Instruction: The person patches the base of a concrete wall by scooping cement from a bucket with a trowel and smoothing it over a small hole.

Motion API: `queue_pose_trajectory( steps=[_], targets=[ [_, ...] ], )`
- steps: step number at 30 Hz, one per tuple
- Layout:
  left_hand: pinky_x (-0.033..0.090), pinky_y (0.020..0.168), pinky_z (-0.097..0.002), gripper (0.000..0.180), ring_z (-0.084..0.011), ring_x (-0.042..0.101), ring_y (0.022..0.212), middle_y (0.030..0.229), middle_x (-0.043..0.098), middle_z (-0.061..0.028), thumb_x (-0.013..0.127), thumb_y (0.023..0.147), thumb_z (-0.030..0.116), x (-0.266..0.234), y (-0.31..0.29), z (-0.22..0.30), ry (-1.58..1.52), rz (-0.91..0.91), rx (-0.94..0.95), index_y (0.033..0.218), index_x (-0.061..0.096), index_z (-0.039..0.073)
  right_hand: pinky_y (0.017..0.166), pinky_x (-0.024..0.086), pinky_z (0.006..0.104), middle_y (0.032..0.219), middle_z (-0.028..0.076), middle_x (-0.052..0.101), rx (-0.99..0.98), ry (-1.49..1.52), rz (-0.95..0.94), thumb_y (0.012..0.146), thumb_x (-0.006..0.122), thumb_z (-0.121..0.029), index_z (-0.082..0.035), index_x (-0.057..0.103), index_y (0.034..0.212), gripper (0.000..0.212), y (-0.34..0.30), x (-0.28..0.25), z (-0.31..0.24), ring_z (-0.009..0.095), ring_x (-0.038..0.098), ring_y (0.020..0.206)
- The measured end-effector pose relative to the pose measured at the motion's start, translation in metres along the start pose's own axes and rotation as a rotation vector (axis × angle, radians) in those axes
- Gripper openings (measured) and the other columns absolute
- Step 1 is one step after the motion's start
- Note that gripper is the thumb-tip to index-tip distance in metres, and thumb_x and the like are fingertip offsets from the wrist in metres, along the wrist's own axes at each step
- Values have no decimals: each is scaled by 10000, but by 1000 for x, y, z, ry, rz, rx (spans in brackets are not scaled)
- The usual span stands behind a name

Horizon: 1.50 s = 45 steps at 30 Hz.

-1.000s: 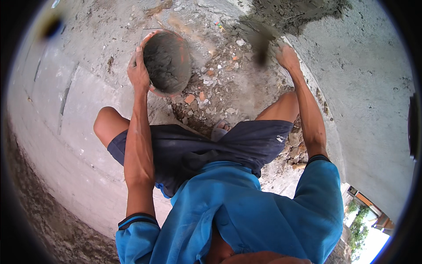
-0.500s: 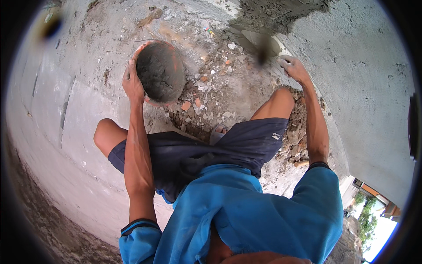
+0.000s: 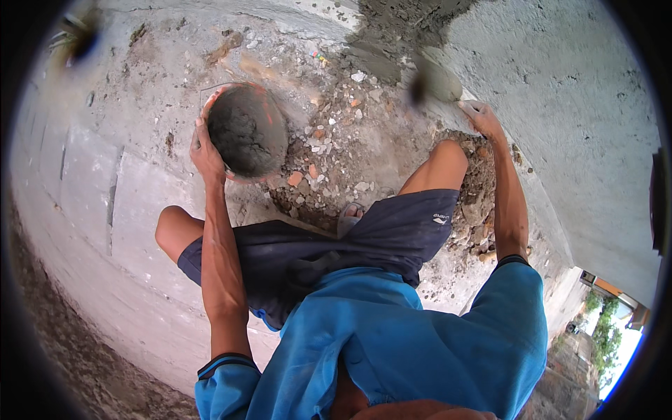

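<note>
My left hand (image 3: 206, 155) is closed on the left rim of an orange-edged bucket (image 3: 277, 133), its thumb side up along the edge. Grey wet mortar (image 3: 241, 133) lies inside the bucket, which tilts with its mouth toward me. Over on the right, my right hand (image 3: 483, 119) pinches the near end of a flat, round-edged plastering tool (image 3: 444, 84). That tool rests against or very close to the base of the wall, beside a dark patch of fresh mortar (image 3: 409, 28). A dark blurred spot hides part of the tool's left side.
The grey plastered wall (image 3: 560, 112) rises close along my right. Broken rubble (image 3: 322, 140) and loose soil cover the ground between the bucket and my right knee. Concrete slabs (image 3: 147, 203) with a gap run along the left. My sandalled foot (image 3: 348, 217) stands between my knees.
My right hand and the tool have shifted slightly right and toward me along the wall base. The bucket, still held by my left hand, appears a little lower as the view has moved.
</note>
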State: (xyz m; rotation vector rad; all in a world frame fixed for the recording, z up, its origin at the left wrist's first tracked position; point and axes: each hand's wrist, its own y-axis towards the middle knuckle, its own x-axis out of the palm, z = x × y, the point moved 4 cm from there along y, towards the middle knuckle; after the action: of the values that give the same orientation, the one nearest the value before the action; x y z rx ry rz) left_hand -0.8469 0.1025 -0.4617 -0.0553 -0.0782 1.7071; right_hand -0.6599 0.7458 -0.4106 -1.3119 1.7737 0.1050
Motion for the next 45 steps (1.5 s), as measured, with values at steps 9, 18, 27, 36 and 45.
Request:
queue_pose_trajectory(
  steps=[9, 18, 27, 36, 45],
  targets=[
    [452, 1038, -334, 687, -209, 608, 1156, 1223, 712, -147, 591, 1050, 552, -14, 1, -23, 170, 31, 28, 1329, 679, -69, 969, 525, 453, 1199, 277, 700, -409, -468, -199, 1038, 605, -398, 5, 709, 1211, 450, -94, 140, -187, 362, 690, 1122],
    [410, 1136, -453, 494, -383, 614, 1273, 1236, 733, -212, 650, 1035, 438, -18, -5, -36, 278, 74, 240, 1240, 745, -2, 721, 571, 522, 870, 225, 745, -850, -822, -546, 965, 619, -244, 34, 731, 940, 300, -18, 376, -272, 377, 735, 778],
    [442, 1110, -455, 443, -383, 637, 1242, 1216, 749, -197, 646, 1036, 411, -29, -2, -42, 295, 140, 279, 1208, 764, 20, 791, 541, 488, 1004, 188, 719, -384, -247, -739, 958, 622, -649, 28, 693, 1007, 682, -63, 372, -208, 358, 702, 906],
    [424, 1127, -433, 483, -374, 636, 1255, 1272, 729, -207, 612, 1053, 433, -20, 5, -32, 224, 85, 183, 1226, 752, 5, 926, 521, 477, 1141, 254, 698, -486, -104, -456, 967, 657, -564, 39, 662, 1222, 655, -68, 337, -229, 385, 673, 1080],
    [451, 1069, -338, 571, -193, 609, 1193, 1276, 703, -122, 533, 1100, 449, -27, 2, -26, 59, 46, 6, 1356, 679, -41, 692, 522, 370, 932, 102, 692, -408, -250, -559, 982, 728, -416, 2, 691, 1218, 481, -119, 189, -280, 201, 647, 760]
  ],
)
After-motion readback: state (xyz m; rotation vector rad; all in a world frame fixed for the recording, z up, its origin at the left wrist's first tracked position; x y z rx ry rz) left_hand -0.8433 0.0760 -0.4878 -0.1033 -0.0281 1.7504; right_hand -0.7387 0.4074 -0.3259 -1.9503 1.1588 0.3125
